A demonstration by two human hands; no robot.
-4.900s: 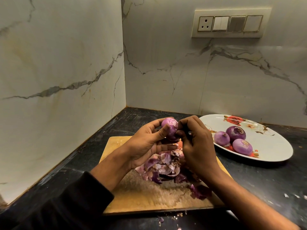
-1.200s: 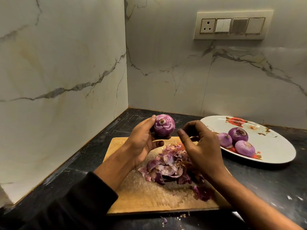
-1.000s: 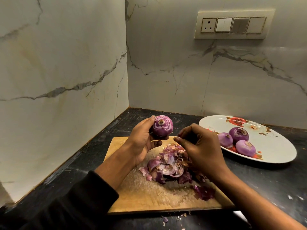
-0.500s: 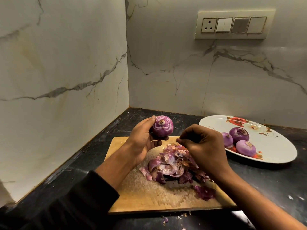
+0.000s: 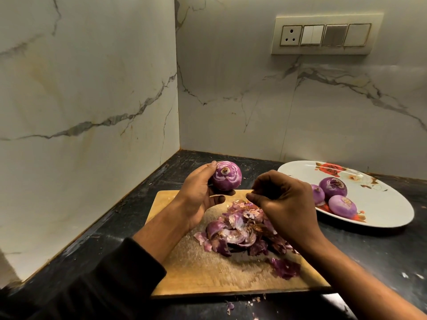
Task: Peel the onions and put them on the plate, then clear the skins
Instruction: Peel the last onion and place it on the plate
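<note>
The peeled red onion (image 5: 227,176) sits in the grip of the left hand (image 5: 200,197), raised above the far edge of the wooden cutting board (image 5: 196,269), its cut root end turned toward the camera. The thumb lies along its left side and the fingers curl under it from below. The left forearm reaches in from the lower left, a dark sleeve (image 5: 92,287) pushed back from the wrist. The right hand (image 5: 285,204) hovers just right of the onion and apart from it, over the pile of onion skins (image 5: 245,229), its fingers curled inward with thumb and forefinger tips together; whether they pinch a scrap I cannot tell. The onion is glossy purple with pale ringed layers around a brownish root stub. Three more peeled onions (image 5: 332,187) lie on the white floral plate (image 5: 381,211), which rests on the dark desk (image 5: 381,255) right of the board.
</note>
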